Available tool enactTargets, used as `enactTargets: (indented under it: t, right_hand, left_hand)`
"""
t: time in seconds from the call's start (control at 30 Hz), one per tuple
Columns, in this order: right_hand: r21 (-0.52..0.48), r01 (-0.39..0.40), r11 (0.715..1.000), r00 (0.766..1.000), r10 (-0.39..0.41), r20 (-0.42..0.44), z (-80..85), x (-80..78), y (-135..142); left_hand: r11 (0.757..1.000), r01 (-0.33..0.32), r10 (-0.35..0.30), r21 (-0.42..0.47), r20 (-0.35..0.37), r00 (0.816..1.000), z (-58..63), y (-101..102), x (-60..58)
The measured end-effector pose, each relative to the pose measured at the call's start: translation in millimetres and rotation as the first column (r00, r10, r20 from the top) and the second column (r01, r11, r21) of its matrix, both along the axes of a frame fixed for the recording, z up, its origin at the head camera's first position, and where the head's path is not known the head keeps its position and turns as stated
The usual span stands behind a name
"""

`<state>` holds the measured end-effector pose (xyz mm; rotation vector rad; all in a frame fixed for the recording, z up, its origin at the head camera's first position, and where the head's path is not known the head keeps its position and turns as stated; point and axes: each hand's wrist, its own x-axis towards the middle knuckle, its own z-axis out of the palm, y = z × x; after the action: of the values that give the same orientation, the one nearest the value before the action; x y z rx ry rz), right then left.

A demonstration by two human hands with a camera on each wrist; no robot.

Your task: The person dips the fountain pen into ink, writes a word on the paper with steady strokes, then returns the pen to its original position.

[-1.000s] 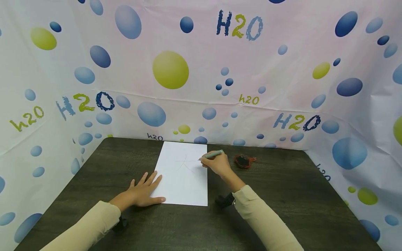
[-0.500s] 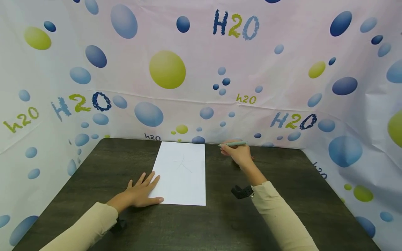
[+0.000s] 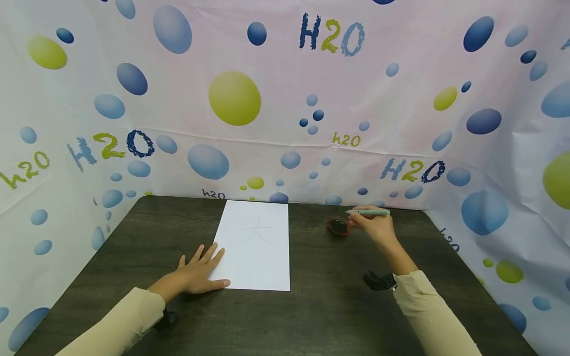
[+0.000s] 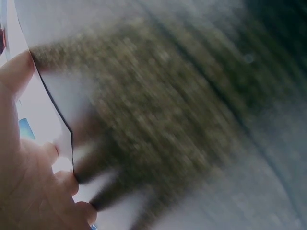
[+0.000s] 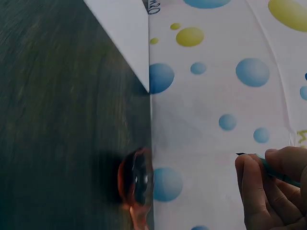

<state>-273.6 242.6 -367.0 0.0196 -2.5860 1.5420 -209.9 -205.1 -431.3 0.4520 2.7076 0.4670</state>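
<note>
My left hand [image 3: 194, 276] lies with its fingers spread over the lower left edge of a white sheet of paper [image 3: 260, 264]. Thin pen strokes cross the sheet's upper half: one level line and several slanting ones. Off to the right, my right hand [image 3: 378, 231] pinches a pale green pen [image 3: 375, 212], raised away from the paper, its tip pointing left. Just left of that hand sits a small dark oval thing [image 3: 339, 227] with an orange-red rim; the right wrist view shows a short orange-red stem on this oval thing [image 5: 135, 179].
The dark wood-grain table [image 3: 267, 321] reaches back to a white hanging cloth [image 3: 276, 64] printed with blue and green dots and H2O lettering. This cloth also lines the left and right sides. A black band [image 3: 378, 282] is on the right wrist.
My right hand has lifted the pen off the sheet and moved right, past the dark oval thing. My left hand stays on the paper.
</note>
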Motion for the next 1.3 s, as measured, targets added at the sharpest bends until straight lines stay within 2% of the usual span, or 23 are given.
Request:
enactTargets:
  t: [0.2, 0.53, 0.77, 0.87, 0.97, 1.07, 1.13, 1.2, 1.3]
  right_hand:
    - [0.056, 0.030, 0.998, 0.999, -0.028, -0.034, -8.1, 10.5, 22]
    - [-0.008, 0.000, 1.000, 0.997, 0.000, -0.079, -23.4, 16.8, 43]
    - [0.061, -0.012, 0.998, 0.989, 0.021, -0.149, -32.6, 23.1, 53]
    - [0.145, -0.012, 0.989, 0.983, 0.038, -0.181, -34.3, 25.2, 56]
    - [0.188, -0.014, 0.982, 0.985, 0.045, -0.164, -34.7, 26.9, 57]
    - [0.094, -0.054, 0.994, 0.992, 0.064, -0.105, -34.4, 27.6, 59]
    - [-0.053, -0.082, 0.995, 0.996, 0.080, -0.050, -34.5, 27.8, 62]
    - [-0.185, -0.112, 0.976, 0.994, 0.112, -0.010, -35.4, 27.8, 64]
    - [-0.342, -0.138, 0.930, 0.986, 0.162, 0.042, -36.4, 27.9, 67]
  left_hand:
    - [1.000, 0.001, -0.001, 0.008, 0.002, 1.000, 1.4, -1, 0.0]
    - [1.000, 0.000, 0.000, 0.009, -0.007, 1.000, -3.4, -4, -3.2]
    - [1.000, 0.002, -0.002, 0.014, -0.007, 1.000, -4.3, -3, -4.3]
    - [1.000, 0.005, -0.005, 0.016, -0.009, 1.000, -4.1, -3, -4.4]
    - [1.000, 0.006, -0.006, 0.023, -0.007, 1.000, -3.3, -2, -3.9]
    - [1.000, 0.007, -0.006, 0.025, -0.007, 1.000, -2.3, -2, -3.1]
    - [1.000, 0.006, -0.006, 0.025, -0.006, 1.000, -2.0, -1, -2.6]
    - [1.000, 0.007, -0.007, 0.022, -0.007, 1.000, -1.9, -1, -2.4]
    - [1.000, 0.009, -0.009, 0.022, -0.003, 1.000, -1.5, 0, -1.8]
